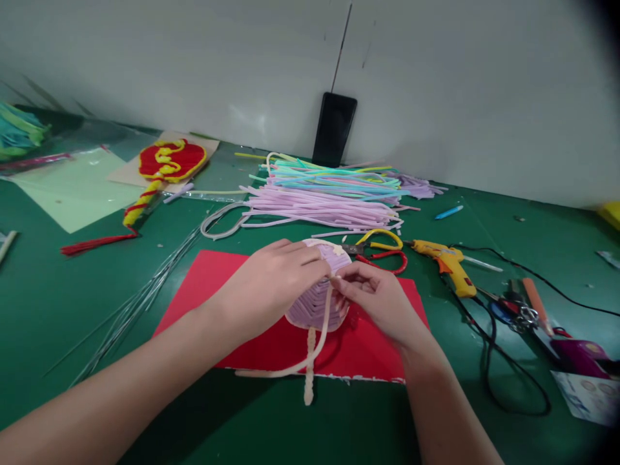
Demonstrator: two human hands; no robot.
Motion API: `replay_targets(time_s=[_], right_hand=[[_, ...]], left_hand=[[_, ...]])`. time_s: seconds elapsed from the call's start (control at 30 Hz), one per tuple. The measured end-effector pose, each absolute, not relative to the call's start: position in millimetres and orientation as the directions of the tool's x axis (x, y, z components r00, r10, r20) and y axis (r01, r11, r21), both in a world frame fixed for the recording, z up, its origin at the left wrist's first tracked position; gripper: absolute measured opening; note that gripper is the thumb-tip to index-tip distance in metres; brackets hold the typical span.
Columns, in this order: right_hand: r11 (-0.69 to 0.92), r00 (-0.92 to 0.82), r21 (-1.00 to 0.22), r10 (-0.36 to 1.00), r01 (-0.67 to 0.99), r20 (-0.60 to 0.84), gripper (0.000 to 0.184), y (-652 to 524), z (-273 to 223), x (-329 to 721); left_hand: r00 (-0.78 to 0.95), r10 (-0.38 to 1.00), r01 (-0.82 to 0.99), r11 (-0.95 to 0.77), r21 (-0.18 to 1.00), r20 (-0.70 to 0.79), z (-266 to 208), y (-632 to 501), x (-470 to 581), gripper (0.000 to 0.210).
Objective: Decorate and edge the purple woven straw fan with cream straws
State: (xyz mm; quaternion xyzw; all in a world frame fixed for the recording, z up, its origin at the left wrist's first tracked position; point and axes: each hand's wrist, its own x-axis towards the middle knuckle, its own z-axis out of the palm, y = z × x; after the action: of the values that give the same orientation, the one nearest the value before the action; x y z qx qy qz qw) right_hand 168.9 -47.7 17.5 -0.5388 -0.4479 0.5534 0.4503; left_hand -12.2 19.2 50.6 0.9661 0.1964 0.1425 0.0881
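A lilac pipe-cleaner fan [310, 310] with a pale edge and a twisted cream handle [310, 381] lies on a red board [194, 290]. Over its middle, my left hand [281, 278] and my right hand [372, 294] meet, fingertips pinched together. Between them they grip a cream pipe cleaner [320, 345], whose long free end curves down across the handle to the left. My fingers cover part of the fan and the gripped end. A small cream shape [338, 249] sits by the fan's upper edge.
Wire-cutting scissors [382, 248] and a yellow glue gun [448, 261] with a black cord lie right. Behind are pipe-cleaner bundles [320, 206] and a leaning phone [335, 129]. Left are thin wires [145, 290] and a red-yellow fan [172, 161]. Keys [526, 316] lie far right.
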Motion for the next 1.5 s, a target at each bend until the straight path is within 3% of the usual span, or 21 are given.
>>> replay_targets(time_s=[0.27, 0.77, 0.93, 1.17, 1.33, 1.5], right_hand=[[-0.135, 0.056, -0.990, 0.989, -0.039, -0.137, 0.015, -46, 17, 161], [-0.175, 0.031, -0.984, 0.984, -0.041, -0.177, 0.018, -49, 20, 161], [-0.109, 0.100, -0.994, 0.989, -0.019, -0.110, 0.019, -49, 19, 159], [-0.052, 0.217, -0.996, 0.974, -0.071, -0.066, 0.015, -46, 14, 150], [-0.064, 0.256, -0.994, 0.963, -0.084, -0.084, 0.016, -46, 13, 149], [-0.087, 0.164, -0.984, 0.980, -0.154, -0.112, 0.015, -46, 12, 154]], left_hand=[[0.876, 0.398, 0.369, -0.917, 0.154, 0.273, 53, 17, -13, 0.022], [0.866, 0.390, 0.345, -0.919, 0.192, 0.313, 55, 17, -13, 0.022], [0.858, 0.388, 0.358, -0.922, 0.150, 0.335, 53, 16, -12, 0.025], [0.817, 0.512, 0.483, -0.859, 0.172, 0.264, 44, 7, -9, 0.022], [0.755, 0.619, 0.565, -0.781, 0.266, 0.214, 45, 8, -9, 0.022], [0.714, 0.676, 0.490, -0.670, 0.557, 0.185, 55, 23, -11, 0.019]])
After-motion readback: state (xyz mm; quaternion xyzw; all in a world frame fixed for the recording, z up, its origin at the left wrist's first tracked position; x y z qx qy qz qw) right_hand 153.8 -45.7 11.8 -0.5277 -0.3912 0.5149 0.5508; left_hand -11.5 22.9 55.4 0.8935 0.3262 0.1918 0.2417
